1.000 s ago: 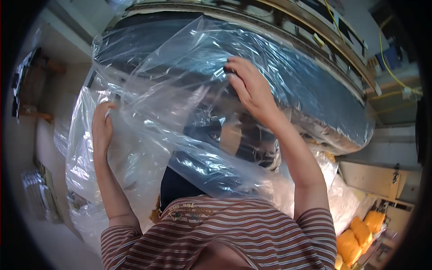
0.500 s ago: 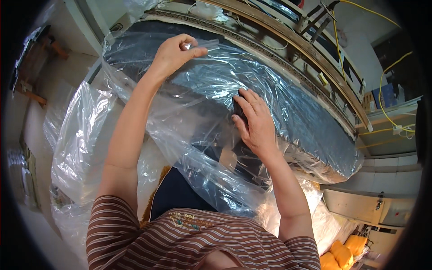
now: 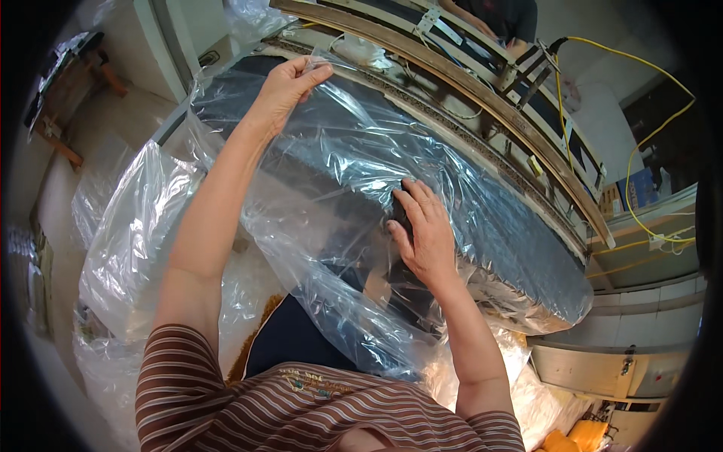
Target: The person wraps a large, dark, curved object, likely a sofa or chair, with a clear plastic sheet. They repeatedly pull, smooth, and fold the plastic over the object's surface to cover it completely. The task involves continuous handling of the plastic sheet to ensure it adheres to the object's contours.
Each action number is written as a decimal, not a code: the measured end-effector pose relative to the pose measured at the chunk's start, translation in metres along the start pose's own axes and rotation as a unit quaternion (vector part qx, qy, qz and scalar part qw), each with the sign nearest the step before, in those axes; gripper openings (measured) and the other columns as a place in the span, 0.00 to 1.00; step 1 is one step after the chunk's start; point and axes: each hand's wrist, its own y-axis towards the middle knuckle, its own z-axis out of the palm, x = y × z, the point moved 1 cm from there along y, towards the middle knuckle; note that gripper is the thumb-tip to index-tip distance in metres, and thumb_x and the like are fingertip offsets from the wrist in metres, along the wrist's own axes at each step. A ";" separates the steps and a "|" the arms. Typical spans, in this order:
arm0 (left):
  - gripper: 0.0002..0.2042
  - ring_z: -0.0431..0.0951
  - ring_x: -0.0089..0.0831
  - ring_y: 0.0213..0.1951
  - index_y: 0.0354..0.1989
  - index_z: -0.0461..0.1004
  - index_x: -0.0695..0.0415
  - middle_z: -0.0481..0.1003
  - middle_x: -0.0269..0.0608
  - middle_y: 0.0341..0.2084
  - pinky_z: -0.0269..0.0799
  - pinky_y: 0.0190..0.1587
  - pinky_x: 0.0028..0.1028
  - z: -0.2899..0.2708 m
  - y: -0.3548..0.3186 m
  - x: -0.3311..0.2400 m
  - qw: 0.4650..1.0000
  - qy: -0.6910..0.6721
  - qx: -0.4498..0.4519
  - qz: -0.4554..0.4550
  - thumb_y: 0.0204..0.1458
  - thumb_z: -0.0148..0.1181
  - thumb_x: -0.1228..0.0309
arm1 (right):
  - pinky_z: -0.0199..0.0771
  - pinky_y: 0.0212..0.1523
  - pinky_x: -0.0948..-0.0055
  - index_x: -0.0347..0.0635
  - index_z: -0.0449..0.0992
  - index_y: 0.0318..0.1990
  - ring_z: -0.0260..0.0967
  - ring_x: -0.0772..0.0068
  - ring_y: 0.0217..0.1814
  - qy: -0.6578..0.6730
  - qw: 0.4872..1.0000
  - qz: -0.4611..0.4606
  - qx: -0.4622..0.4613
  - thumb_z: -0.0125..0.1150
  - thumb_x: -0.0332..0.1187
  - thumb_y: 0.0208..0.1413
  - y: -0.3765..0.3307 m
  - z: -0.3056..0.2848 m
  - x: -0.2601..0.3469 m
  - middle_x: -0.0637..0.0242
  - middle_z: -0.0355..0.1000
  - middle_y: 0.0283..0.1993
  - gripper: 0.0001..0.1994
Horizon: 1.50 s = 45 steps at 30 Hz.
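A large sheet of clear plastic film (image 3: 354, 162) lies wrinkled over a long dark work surface (image 3: 520, 226) with a rounded end. My left hand (image 3: 290, 87) is closed at the far left, pinching the film's far edge between thumb and fingers and lifting it a little. Nearer the middle, my right hand (image 3: 428, 237) rests on the film, its fingers curled and its thumb apart from them. A dark patch (image 3: 403, 211) shows between that thumb and the fingers; what it is stays hidden under the hand. Folds of film drape down toward my lap.
A wooden rail (image 3: 467, 83) with a metal frame runs behind the work surface. Beyond it stands another person (image 3: 512, 22). A yellow cable (image 3: 640, 143) hangs at the right. More film (image 3: 135, 241) is bunched at the left, and orange bundles (image 3: 584, 435) lie lower right.
My left hand has pulled the film's edge up and away, its fingers now closed tighter. My right hand stays on the film. The view has shifted slightly, and another person shows at the top.
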 end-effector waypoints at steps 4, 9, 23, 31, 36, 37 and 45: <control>0.10 0.58 0.08 0.22 0.39 0.76 0.54 0.66 0.19 0.22 0.51 0.24 0.14 0.003 -0.004 -0.017 0.998 0.001 -0.051 0.042 0.52 0.63 0.64 | 0.54 0.64 0.52 0.40 0.66 0.56 0.53 0.50 0.67 0.003 1.000 0.003 0.008 0.60 0.35 0.51 0.000 -0.001 0.000 0.56 0.58 0.64 0.24; 0.07 0.57 0.08 0.19 0.37 0.76 0.54 0.65 0.19 0.21 0.50 0.20 0.14 -0.001 -0.013 -0.036 0.995 0.002 -0.060 0.079 0.54 0.61 0.66 | 0.51 0.66 0.55 0.38 0.61 0.60 0.49 0.48 0.69 0.021 0.992 0.012 -0.127 0.63 0.30 0.49 0.008 -0.010 -0.001 0.49 0.52 0.67 0.30; 0.09 0.69 0.19 0.26 0.31 0.76 0.58 0.73 0.28 0.26 0.63 0.29 0.20 -0.089 -0.051 0.002 0.933 0.267 -0.184 0.155 0.46 0.65 0.67 | 0.51 0.18 0.85 0.42 0.70 0.33 0.53 0.90 0.17 0.549 0.719 0.363 0.223 0.57 0.34 0.56 -0.012 -0.064 -0.069 0.79 0.61 0.21 0.06; 0.08 0.75 0.29 0.32 0.30 0.79 0.53 0.77 0.38 0.27 0.69 0.37 0.29 -0.200 -0.056 0.035 0.810 0.433 -0.374 0.127 0.44 0.64 0.64 | 0.43 0.13 0.85 0.45 0.67 0.32 0.48 0.90 0.15 0.626 0.675 0.376 0.108 0.60 0.33 0.55 -0.035 -0.075 -0.097 0.79 0.58 0.19 0.07; 0.09 0.74 0.26 0.31 0.30 0.78 0.54 0.76 0.35 0.26 0.68 0.36 0.28 -0.230 -0.019 0.031 0.864 0.389 -0.318 0.037 0.44 0.64 0.63 | 0.46 0.16 0.86 0.45 0.68 0.33 0.50 0.90 0.18 0.577 0.714 0.386 0.087 0.61 0.33 0.54 -0.032 -0.070 -0.092 0.80 0.58 0.19 0.07; 0.09 0.74 0.26 0.31 0.30 0.78 0.54 0.76 0.35 0.26 0.68 0.36 0.28 -0.233 -0.013 0.032 0.867 0.392 -0.308 0.019 0.44 0.65 0.63 | 0.47 0.16 0.86 0.45 0.68 0.34 0.50 0.90 0.18 0.564 0.726 0.382 0.092 0.61 0.33 0.54 -0.032 -0.069 -0.092 0.80 0.58 0.20 0.07; 0.12 0.73 0.25 0.32 0.38 0.75 0.58 0.76 0.33 0.28 0.68 0.35 0.24 -0.234 -0.005 0.034 0.912 0.243 -0.328 0.027 0.45 0.67 0.68 | 0.49 0.19 0.85 0.46 0.69 0.35 0.49 0.89 0.19 0.529 0.745 0.399 0.079 0.62 0.34 0.53 -0.032 -0.069 -0.087 0.82 0.57 0.20 0.08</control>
